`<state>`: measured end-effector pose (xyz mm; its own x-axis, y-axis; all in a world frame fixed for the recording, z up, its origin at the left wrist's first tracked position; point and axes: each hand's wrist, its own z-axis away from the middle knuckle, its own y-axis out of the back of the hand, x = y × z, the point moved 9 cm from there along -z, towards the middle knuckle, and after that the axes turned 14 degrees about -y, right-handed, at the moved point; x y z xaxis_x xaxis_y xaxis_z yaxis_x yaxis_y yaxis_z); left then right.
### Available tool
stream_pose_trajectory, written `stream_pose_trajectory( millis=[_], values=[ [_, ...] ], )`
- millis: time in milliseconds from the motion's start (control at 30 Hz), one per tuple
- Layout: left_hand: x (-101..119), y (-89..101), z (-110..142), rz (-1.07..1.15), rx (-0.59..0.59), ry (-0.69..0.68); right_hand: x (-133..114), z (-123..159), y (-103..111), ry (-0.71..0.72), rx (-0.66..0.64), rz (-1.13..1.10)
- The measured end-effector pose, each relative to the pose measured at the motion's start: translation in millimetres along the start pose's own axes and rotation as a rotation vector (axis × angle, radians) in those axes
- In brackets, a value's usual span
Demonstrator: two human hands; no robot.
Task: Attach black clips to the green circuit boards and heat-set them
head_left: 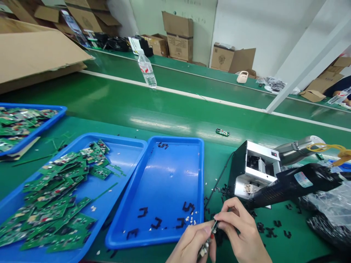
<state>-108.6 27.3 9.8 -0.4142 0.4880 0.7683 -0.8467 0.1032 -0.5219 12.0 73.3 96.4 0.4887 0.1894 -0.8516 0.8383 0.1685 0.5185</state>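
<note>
We note left hand point(190, 242) clamped on a circuit board point(204, 250). Right hand point(239, 231) pinches its upper end, near a blue tray point(171, 175).

1. A white wall point(246, 25) fills the upper right; a pale green wall section point(148, 18) meets it at a thin vertical seam.
2. Cardboard boxes point(179, 47), several with open flaps, line the back.
3. A long green table point(115, 98) spans the view, with a white strip point(192, 95) running lengthwise.
4. A slanted white post point(307, 58) rises at right.
5. Pale light reflections point(156, 123) streak the glossy surface.
</note>
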Motion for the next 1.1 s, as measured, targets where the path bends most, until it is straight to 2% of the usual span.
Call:
stream_pose_trajectory(
  millis=[100,200,267,333,367,433,500,533,567,600,633,700,733,800,900,967,1100],
  values=[
    [-2,-19.2,-3,0.083,-0.139,0.068,6,9,5,0.001,-0.02,-0.026],
    [-16,-39.3,-6,0.245,-0.234,0.158,10,15,11,0.011,-0.044,-0.075],
    [-24,-47.3,-11,0.326,-0.231,0.132,10,17,17,0.022,-0.04,-0.08],
    [-29,-50.4,-19,0.354,-0.19,0.051,3,18,28,0.071,0.036,-0.034],
    [-29,-51.0,-22,0.348,-0.169,0.002,-4,20,37,0.118,0.133,-0.004],
    [-25,-51.4,-26,0.322,-0.126,-0.069,-14,28,67,0.157,0.477,0.025],
    [-19,-50.5,-27,0.285,-0.078,-0.091,-13,45,99,0.105,0.888,-0.029],
    [-15,-50.0,-26,0.264,-0.056,-0.094,-7,53,111,0.052,1.048,-0.085],
    [-10,-49.4,-26,0.243,-0.037,-0.094,1,54,117,-0.003,1.112,-0.154],
    [-7,-49.1,-26,0.222,-0.025,-0.097,12,48,120,-0.064,1.078,-0.227],
    [-3,-49.1,-26,0.204,-0.02,-0.105,21,38,119,-0.106,0.978,-0.298],
    [0,-48.3,-27,0.178,-0.011,-0.118,39,16,109,-0.19,0.701,-0.417],
    [0,-47.2,-28,0.167,-0.005,-0.122,44,12,105,-0.196,0.607,-0.468],
    [-4,-44.4,-30,0.14,0.007,-0.125,46,12,104,-0.142,0.524,-0.578],
    [-13,-43.4,-36,0.09,0.009,-0.121,35,10,99,-0.083,0.387,-0.706],
    [-18,-47.7,-44,0.058,-0.003,-0.145,20,5,104,-0.042,0.367,-0.721],
    [-20,-66.0,-65,-0.046,-0.03,-0.23,-17,-4,128,0.105,0.57,-0.605]
  ],
)
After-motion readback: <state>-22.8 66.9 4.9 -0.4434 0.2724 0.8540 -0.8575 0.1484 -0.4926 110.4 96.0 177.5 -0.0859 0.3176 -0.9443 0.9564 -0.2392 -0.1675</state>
